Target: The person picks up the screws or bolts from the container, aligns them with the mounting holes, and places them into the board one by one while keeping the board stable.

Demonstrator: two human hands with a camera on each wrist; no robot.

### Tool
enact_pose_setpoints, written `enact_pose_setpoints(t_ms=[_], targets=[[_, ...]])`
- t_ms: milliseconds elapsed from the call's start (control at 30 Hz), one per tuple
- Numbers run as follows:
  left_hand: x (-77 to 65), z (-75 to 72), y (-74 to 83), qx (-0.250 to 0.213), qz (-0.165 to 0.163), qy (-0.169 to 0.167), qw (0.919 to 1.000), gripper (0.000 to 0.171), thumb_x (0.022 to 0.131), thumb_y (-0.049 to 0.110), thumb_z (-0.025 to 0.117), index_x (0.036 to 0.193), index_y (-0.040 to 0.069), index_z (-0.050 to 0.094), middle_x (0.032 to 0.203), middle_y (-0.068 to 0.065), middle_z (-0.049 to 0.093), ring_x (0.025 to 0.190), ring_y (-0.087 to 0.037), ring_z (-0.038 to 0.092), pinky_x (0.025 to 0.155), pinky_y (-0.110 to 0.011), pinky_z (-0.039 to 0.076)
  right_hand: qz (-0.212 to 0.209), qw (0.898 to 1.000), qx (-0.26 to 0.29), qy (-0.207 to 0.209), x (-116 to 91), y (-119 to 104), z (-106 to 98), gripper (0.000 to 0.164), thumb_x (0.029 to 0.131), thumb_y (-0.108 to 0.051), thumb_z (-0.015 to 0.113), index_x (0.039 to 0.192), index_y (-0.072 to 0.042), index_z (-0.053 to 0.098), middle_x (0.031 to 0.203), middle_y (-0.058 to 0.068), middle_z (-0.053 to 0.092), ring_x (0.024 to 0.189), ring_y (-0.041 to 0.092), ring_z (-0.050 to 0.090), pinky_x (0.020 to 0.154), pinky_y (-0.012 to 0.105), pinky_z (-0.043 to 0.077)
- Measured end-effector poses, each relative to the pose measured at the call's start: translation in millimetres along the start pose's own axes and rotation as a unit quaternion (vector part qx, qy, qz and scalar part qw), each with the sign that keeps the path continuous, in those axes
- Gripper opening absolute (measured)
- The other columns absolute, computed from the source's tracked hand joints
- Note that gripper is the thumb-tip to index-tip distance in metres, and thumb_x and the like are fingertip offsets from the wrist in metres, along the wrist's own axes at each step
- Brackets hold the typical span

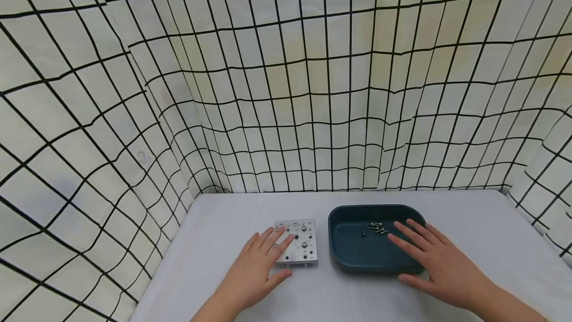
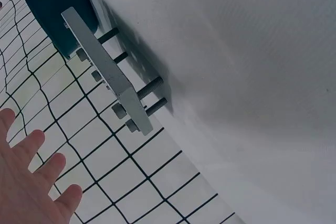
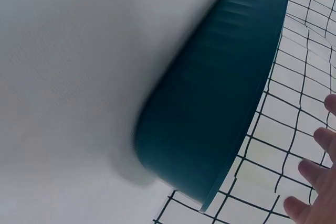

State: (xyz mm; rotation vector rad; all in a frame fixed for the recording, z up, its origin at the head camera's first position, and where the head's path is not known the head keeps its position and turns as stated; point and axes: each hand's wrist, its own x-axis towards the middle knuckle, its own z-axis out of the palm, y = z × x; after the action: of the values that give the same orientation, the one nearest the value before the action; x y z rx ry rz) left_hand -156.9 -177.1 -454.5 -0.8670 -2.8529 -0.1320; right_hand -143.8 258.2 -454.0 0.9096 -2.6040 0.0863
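Note:
A square metal plate with holes and bolts stands on the table, raised on several bolt shanks that show below it in the left wrist view. My left hand, fingers spread and straight, hovers by the plate's left side and overlaps it in the head view. To the right is a dark teal tray holding several small screws. Over the tray's right side my right hand is held with spread fingers and nothing in it. In the right wrist view the tray's outer wall fills the middle.
A white cloth covers the table. White walls with a black grid enclose it at the back and on both sides. The plate and tray stand side by side with a narrow gap between them.

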Motion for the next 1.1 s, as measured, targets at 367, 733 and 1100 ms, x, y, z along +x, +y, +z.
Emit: enact_pose_setpoints(t_ms=[367,733,1100], targets=[[-3.8,6.0,-8.4,-0.063,-0.037,0.011,0.9973,0.074,0.095,0.054,0.059,0.156,0.023,0.032,0.157,-0.002,0.034,0.141,-0.026,0.035,0.110,-0.051,0.031,-0.008,0.998,0.060,-0.006,9.6,6.3,0.0,0.066,0.081,-0.050,0.078,0.140,-0.030,0.056,0.140,-0.003,0.056,0.123,0.021,0.055,0.091,0.046,0.048],[-5.6,12.7,-22.0,-0.104,-0.084,-0.008,0.9911,0.075,0.094,0.053,0.061,0.156,0.022,0.032,0.155,-0.002,0.036,0.139,-0.029,0.039,0.108,-0.053,0.034,-0.007,0.990,0.126,-0.063,23.8,14.7,-2.9,0.048,0.090,-0.056,0.063,0.131,-0.032,0.063,0.125,-0.008,0.063,0.112,0.019,0.061,0.085,0.044,0.052],[-4.9,21.0,-36.0,-0.177,-0.138,-0.055,0.9729,0.079,0.092,0.057,0.061,0.158,0.026,0.028,0.153,-0.009,0.040,0.136,-0.033,0.043,0.106,-0.055,0.036,-0.009,0.979,0.167,-0.113,45.0,23.1,-0.3,0.040,0.088,-0.040,0.074,0.126,-0.028,0.068,0.118,-0.011,0.065,0.108,0.016,0.062,0.084,0.040,0.053]])
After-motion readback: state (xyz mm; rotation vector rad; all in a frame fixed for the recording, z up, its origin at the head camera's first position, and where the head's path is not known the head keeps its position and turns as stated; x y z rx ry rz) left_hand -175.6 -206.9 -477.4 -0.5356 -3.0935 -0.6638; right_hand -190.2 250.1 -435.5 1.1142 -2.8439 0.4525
